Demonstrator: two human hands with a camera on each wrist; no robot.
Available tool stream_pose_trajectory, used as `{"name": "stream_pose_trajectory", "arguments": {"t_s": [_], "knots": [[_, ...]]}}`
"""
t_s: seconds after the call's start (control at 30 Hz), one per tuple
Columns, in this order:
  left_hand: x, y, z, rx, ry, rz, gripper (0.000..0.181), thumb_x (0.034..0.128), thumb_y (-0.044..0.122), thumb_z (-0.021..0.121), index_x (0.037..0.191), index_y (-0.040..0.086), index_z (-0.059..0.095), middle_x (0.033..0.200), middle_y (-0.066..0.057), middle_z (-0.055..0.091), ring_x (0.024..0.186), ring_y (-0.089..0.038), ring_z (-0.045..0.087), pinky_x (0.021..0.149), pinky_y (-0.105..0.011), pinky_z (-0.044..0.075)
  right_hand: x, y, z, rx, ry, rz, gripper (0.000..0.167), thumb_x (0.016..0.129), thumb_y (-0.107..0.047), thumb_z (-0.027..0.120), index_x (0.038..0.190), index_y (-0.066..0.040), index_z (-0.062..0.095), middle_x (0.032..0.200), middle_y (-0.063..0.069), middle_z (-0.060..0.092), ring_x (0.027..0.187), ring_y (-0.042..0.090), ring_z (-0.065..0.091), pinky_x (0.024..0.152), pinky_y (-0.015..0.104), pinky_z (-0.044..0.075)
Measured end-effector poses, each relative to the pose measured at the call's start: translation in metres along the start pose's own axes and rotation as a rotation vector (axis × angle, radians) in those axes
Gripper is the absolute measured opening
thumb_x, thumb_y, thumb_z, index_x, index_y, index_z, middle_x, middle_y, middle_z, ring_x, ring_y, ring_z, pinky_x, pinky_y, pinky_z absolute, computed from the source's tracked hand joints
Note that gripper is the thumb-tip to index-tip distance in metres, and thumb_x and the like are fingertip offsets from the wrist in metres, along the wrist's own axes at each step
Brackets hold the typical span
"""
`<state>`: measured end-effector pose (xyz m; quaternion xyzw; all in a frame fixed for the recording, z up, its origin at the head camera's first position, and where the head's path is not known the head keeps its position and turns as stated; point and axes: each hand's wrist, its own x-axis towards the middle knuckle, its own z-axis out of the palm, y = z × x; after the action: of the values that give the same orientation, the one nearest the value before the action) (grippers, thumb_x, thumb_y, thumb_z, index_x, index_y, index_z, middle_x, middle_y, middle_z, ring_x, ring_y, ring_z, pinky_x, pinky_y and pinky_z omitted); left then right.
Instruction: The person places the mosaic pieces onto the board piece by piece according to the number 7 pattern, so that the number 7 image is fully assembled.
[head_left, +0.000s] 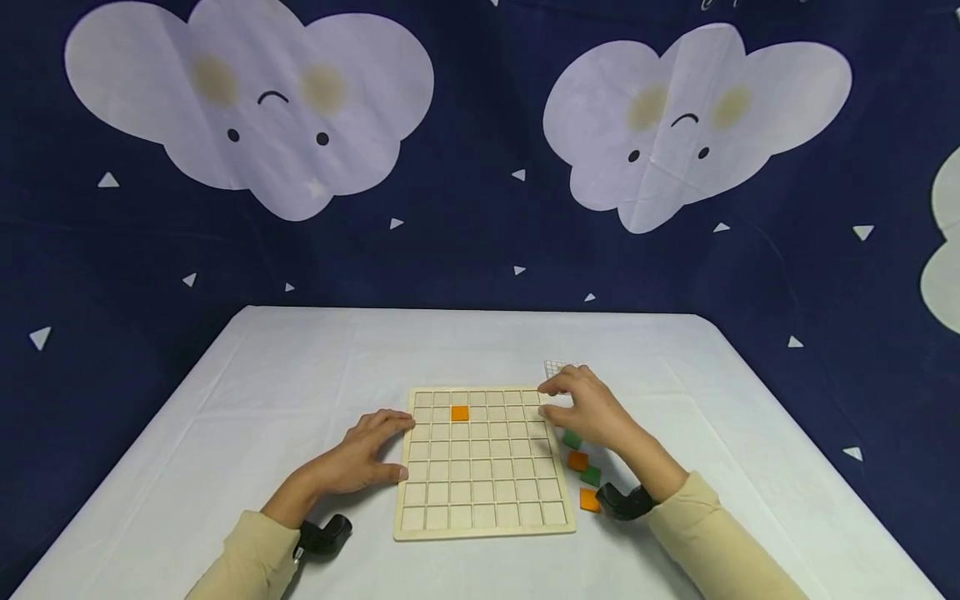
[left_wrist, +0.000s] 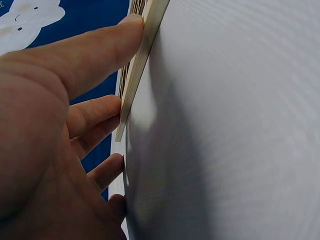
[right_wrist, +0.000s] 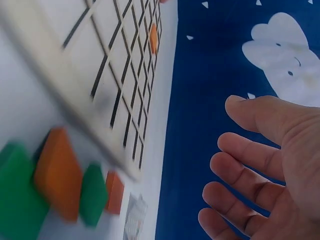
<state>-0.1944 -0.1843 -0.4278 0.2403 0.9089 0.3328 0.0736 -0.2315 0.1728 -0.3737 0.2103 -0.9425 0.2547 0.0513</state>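
A pale wooden board [head_left: 485,535] with a grid of square cells lies on the table. One orange square tile [head_left: 460,413] sits in a cell of its second row from the far side. My left hand [head_left: 365,454] touches the board's left edge with its thumb and fingertips, fingers spread, as the left wrist view also shows. Over the board's far right corner hovers my right hand [head_left: 592,412], its fingers loosely bent and apart. Nothing shows between thumb and fingers in the right wrist view, where the hand [right_wrist: 260,175] appears off the board.
Beside the board's right edge lie a green tile [head_left: 572,438], an orange tile [head_left: 577,461], another green tile [head_left: 591,476] and another orange tile [head_left: 589,500]. A small card printed with a grid [head_left: 555,367] lies behind the right hand. A dark blue cloth [head_left: 480,250] hangs behind the white table.
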Motion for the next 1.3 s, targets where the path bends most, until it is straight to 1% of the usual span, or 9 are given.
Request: {"name": "stream_pose_trajectory", "arguments": {"t_s": [0.03,0.1,0.27,0.57,0.83,0.97,1.07,1.3], "knots": [[0.0,0.0,0.0,0.001,-0.001,0.0,0.069,0.0799,0.03,0.074,0.138,0.007,0.044,0.145,-0.01,0.037,0.134,-0.038,0.028,0.107,-0.064,0.02,-0.002,0.002,-0.002,-0.003,0.002,0.01,0.03,0.082,-0.025,0.071,0.109,-0.01,0.068,0.105,0.001,0.063,0.101,0.021,0.054,0.096,0.046,0.044],[0.0,0.001,-0.001,0.003,0.0,0.0,0.069,0.0797,0.029,0.074,0.138,0.007,0.045,0.145,-0.01,0.037,0.134,-0.038,0.028,0.107,-0.064,0.02,-0.007,0.006,-0.005,-0.014,0.008,0.038,0.031,0.082,-0.027,0.071,0.109,-0.011,0.068,0.105,0.0,0.063,0.1,0.019,0.052,0.084,0.041,0.047],[0.0,0.001,-0.001,0.0,-0.001,-0.003,0.069,0.08,0.03,0.074,0.138,0.007,0.044,0.145,-0.01,0.037,0.134,-0.038,0.028,0.108,-0.064,0.02,-0.019,0.018,-0.009,-0.043,0.033,0.073,0.031,0.08,-0.026,0.073,0.107,-0.011,0.069,0.1,0.0,0.063,0.098,0.019,0.052,0.082,0.041,0.046],[0.0,0.001,-0.001,-0.009,-0.002,-0.005,0.07,0.0799,0.031,0.074,0.138,0.008,0.044,0.146,-0.009,0.037,0.134,-0.037,0.028,0.107,-0.064,0.021,-0.036,0.04,-0.014,-0.069,0.048,0.127,0.03,0.08,-0.024,0.072,0.107,-0.012,0.069,0.101,0.002,0.063,0.098,0.02,0.052,0.082,0.04,0.045],[0.0,0.001,0.0,-0.008,-0.001,-0.014,0.07,0.0797,0.032,0.074,0.139,0.009,0.044,0.146,-0.008,0.038,0.134,-0.037,0.028,0.108,-0.064,0.021,-0.047,0.056,-0.016,-0.072,0.033,0.192,0.032,0.08,-0.024,0.072,0.108,-0.01,0.068,0.102,0.005,0.063,0.098,0.023,0.053,0.081,0.041,0.045],[0.0,0.001,0.0,-0.012,-0.003,-0.026,0.07,0.0795,0.032,0.074,0.139,0.01,0.045,0.146,-0.007,0.037,0.135,-0.036,0.027,0.108,-0.064,0.021,-0.052,0.063,-0.016,-0.072,0.021,0.201,0.033,0.079,-0.024,0.073,0.108,-0.009,0.067,0.102,0.007,0.063,0.097,0.024,0.053,0.081,0.043,0.045],[0.0,0.001,0.0,-0.016,-0.005,-0.03,0.07,0.0795,0.032,0.074,0.139,0.01,0.045,0.146,-0.007,0.037,0.135,-0.036,0.027,0.108,-0.064,0.02,-0.055,0.069,-0.015,-0.082,0.017,0.198,0.033,0.079,-0.025,0.073,0.107,-0.009,0.068,0.102,0.006,0.064,0.095,0.023,0.053,0.08,0.041,0.044],[0.0,0.001,-0.001,-0.014,-0.002,-0.005,0.069,0.0801,0.031,0.074,0.139,0.008,0.044,0.146,-0.008,0.037,0.134,-0.037,0.028,0.107,-0.065,0.021,-0.059,0.078,-0.014,-0.086,0.019,0.181,0.034,0.078,-0.023,0.074,0.108,-0.008,0.068,0.101,0.006,0.065,0.092,0.02,0.053,0.078,0.037,0.043]]}}
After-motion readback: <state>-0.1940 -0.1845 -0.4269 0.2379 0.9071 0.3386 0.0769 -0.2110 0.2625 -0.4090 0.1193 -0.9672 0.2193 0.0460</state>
